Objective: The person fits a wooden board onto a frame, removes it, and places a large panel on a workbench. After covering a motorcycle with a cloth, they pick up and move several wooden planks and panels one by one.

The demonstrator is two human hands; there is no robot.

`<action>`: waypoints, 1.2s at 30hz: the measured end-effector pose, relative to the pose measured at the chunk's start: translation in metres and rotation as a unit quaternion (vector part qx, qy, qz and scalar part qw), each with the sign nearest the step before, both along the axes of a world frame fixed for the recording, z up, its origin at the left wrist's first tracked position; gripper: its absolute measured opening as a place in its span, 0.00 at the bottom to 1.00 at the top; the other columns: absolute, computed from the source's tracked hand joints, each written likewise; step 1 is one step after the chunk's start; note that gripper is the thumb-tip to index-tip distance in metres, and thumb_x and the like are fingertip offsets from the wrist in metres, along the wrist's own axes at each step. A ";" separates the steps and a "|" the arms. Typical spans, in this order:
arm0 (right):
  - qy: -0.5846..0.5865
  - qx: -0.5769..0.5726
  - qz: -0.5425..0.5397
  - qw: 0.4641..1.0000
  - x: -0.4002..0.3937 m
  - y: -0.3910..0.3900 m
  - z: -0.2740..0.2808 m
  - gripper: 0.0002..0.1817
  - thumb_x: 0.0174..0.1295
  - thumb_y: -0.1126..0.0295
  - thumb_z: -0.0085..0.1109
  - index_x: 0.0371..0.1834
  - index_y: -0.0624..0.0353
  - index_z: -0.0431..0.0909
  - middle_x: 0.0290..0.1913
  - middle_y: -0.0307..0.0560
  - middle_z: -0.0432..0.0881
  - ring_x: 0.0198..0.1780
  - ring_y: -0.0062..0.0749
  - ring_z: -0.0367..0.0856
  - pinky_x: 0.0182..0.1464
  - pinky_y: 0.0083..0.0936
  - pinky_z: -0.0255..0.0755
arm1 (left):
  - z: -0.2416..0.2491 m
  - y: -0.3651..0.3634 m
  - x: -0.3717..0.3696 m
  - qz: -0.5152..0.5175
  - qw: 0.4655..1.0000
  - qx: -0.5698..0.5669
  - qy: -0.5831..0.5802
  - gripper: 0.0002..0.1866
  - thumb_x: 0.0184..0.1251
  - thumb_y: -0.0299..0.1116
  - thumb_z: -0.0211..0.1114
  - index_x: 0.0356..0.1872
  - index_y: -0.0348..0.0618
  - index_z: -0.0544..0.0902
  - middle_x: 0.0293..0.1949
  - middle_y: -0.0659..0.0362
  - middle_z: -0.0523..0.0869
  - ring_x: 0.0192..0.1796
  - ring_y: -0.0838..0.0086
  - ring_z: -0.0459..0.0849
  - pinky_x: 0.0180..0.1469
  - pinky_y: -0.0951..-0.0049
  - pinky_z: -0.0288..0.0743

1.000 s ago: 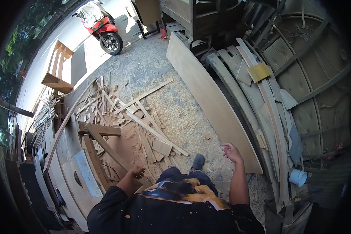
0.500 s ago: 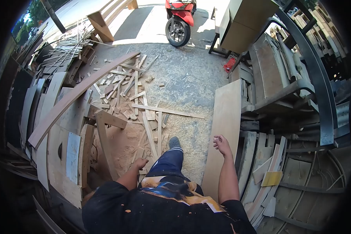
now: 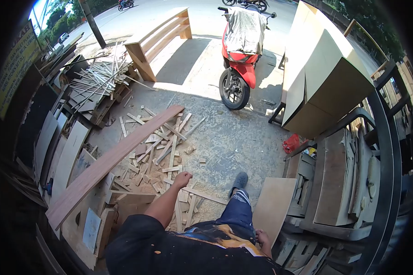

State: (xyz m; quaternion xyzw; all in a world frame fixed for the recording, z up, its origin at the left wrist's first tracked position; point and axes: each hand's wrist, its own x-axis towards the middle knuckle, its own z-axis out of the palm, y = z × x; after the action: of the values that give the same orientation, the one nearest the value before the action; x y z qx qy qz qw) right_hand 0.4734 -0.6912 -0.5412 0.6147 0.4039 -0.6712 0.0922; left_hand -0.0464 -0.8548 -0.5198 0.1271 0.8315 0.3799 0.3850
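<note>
My left hand swings forward in a loose fist with nothing in it, over the scattered wood offcuts on the floor. Low at my right side hangs my right hand, its fingers curled in and empty. Behind it in this view lies the near part of a plywood panel that leans along the right. One foot in a grey clog is stepping forward on the concrete.
A long reddish plank slants across the left-hand boards. Ahead stand a red motorbike under a cloth, a wooden bench frame and a large cabinet. Stacked wood and a dark metal frame line the right.
I have moved forward, so the motorbike and cabinet appear nearer. My left hand has swung forward and up; my right hand has dropped back beside my body.
</note>
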 end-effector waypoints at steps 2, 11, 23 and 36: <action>-0.013 0.006 0.018 1.000 -0.023 0.076 0.003 0.14 0.66 0.62 0.49 0.49 0.58 0.71 0.39 0.50 0.78 0.31 0.37 0.80 0.32 0.30 0.77 | -0.030 0.005 -0.016 -0.027 0.996 -0.081 -0.010 0.19 0.60 0.46 0.56 0.38 0.41 0.84 0.24 0.54 0.84 0.23 0.68 0.83 0.27 0.69 0.76; 0.083 0.157 0.174 0.969 -0.383 0.490 0.116 0.11 0.66 0.62 0.51 0.46 0.54 0.71 0.31 0.42 0.77 0.25 0.27 0.77 0.24 0.23 0.73 | 0.072 -0.001 -0.046 0.266 0.918 -0.088 -0.281 0.14 0.58 0.38 0.59 0.40 0.41 0.78 0.27 0.56 0.77 0.20 0.73 0.72 0.24 0.67 0.71; 0.313 0.060 0.243 0.916 -0.964 0.505 0.171 0.14 0.67 0.64 0.51 0.51 0.57 0.70 0.33 0.43 0.79 0.26 0.24 0.79 0.24 0.18 0.73 | -0.040 0.123 -0.388 0.423 0.885 -0.087 -0.171 0.12 0.57 0.36 0.59 0.37 0.38 0.80 0.22 0.54 0.78 0.18 0.70 0.76 0.18 0.67 0.71; 0.108 0.008 0.494 0.863 -1.333 0.561 0.030 0.13 0.64 0.62 0.54 0.45 0.57 0.72 0.36 0.46 0.79 0.28 0.31 0.81 0.27 0.27 0.76 | 0.064 0.403 -0.871 0.210 0.971 0.115 0.003 0.17 0.62 0.47 0.60 0.37 0.41 0.80 0.25 0.60 0.81 0.26 0.76 0.77 0.30 0.71 0.71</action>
State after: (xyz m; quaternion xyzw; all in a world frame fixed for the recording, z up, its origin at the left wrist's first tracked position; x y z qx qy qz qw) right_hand -0.8593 -0.1298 -0.5114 0.2594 0.6676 -0.5963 0.3625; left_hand -0.9170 -0.4514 -0.4562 -0.0061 0.7913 0.5451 0.2768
